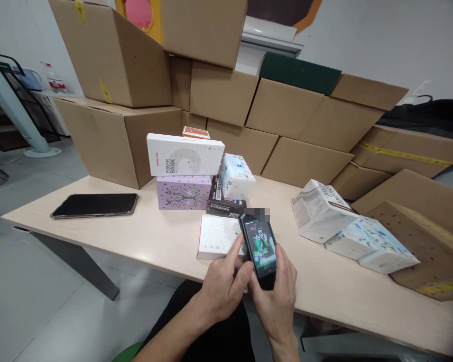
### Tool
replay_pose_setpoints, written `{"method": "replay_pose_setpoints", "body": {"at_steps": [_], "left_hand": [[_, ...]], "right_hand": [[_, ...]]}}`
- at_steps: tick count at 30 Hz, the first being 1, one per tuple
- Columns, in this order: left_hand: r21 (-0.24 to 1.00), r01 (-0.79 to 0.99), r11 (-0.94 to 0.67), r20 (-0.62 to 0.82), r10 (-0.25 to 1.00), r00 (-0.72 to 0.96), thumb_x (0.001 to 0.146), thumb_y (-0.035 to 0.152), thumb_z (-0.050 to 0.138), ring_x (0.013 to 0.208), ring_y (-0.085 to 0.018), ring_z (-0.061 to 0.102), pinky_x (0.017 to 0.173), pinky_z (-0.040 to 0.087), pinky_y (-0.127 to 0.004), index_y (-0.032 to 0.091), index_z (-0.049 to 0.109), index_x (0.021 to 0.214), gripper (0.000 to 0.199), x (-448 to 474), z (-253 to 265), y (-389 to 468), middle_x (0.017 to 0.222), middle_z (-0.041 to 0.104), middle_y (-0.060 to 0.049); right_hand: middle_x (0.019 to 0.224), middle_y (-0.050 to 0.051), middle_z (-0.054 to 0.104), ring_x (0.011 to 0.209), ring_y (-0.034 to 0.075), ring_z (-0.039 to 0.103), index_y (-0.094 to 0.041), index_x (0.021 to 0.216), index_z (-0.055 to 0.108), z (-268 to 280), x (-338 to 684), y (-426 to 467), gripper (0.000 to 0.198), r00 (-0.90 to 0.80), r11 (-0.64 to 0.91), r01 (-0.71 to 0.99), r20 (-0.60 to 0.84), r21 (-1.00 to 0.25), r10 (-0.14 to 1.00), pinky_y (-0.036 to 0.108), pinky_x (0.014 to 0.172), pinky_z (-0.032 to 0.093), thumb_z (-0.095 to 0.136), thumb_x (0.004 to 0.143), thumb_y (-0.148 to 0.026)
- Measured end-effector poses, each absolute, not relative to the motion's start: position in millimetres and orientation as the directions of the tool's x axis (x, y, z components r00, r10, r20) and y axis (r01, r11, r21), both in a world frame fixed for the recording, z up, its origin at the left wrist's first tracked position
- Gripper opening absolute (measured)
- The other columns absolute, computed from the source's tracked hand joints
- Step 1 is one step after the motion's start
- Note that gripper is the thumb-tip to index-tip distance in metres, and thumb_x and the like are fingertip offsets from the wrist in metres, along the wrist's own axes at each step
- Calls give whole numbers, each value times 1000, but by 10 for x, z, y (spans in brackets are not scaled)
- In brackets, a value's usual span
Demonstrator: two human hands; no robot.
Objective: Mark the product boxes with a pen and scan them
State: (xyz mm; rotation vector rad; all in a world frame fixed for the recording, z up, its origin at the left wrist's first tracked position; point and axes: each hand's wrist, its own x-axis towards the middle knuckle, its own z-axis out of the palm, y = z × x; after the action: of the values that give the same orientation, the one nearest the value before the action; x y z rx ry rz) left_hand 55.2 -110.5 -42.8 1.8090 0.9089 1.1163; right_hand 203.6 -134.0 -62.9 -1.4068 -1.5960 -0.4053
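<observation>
A small black smartphone with a lit screen reading 15:07 is tilted above the table's front edge. My right hand is closed around its lower right side. On the phone's left edge rests the index finger of my left hand; the thumb lies by the lower left corner and the other fingers curl underneath, partly hidden. Behind the phone, a flat white speckled box lies on the table, partly covered by the phone and my left hand. A black box marked 20% lies just beyond.
A white power bank box stands on a purple patterned box, beside a floral tissue pack. A larger dark phone lies at left. More tissue packs sit at right. Cardboard boxes wall the back.
</observation>
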Motion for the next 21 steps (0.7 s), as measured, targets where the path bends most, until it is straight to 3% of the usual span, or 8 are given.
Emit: {"method": "replay_pose_setpoints", "body": {"at_steps": [8,14,18,21], "left_hand": [[876,210,-434,348,871,346,104,46,34,61,-14,51,60,37,-28,6,26,156,67,539,-391,-1113,68,54,2],[783,274,-559,467,818,336,104,40,33,60,-15,54,61,41,-28,4,36,151,59,561,-404,-1111,68,61,0],[656,291,-696,622,717,314,103,30,39,57,-14,56,58,44,-27,7,46,143,47,597,-448,-1129,68,65,-1],[462,313,-830,793,545,274,97,18,49,57,-15,56,56,44,-27,11,56,130,35,565,-456,-1167,68,65,-2]], "right_hand": [[137,20,56,124,35,54,-19,154,35,-550,2200,-1499,77,290,122,889,748,-442,597,53,97,49,66,88,-47],[132,24,61,118,41,57,-10,145,48,-547,2753,-1702,82,381,-120,911,698,-393,606,57,97,44,53,87,-68],[124,25,65,106,42,62,-6,142,50,-626,3061,-1744,93,365,-222,929,633,-297,683,56,90,47,41,84,-79],[121,25,67,102,42,64,-6,141,51,-671,3179,-1731,95,363,-254,931,591,-263,720,55,87,49,39,83,-81]]}}
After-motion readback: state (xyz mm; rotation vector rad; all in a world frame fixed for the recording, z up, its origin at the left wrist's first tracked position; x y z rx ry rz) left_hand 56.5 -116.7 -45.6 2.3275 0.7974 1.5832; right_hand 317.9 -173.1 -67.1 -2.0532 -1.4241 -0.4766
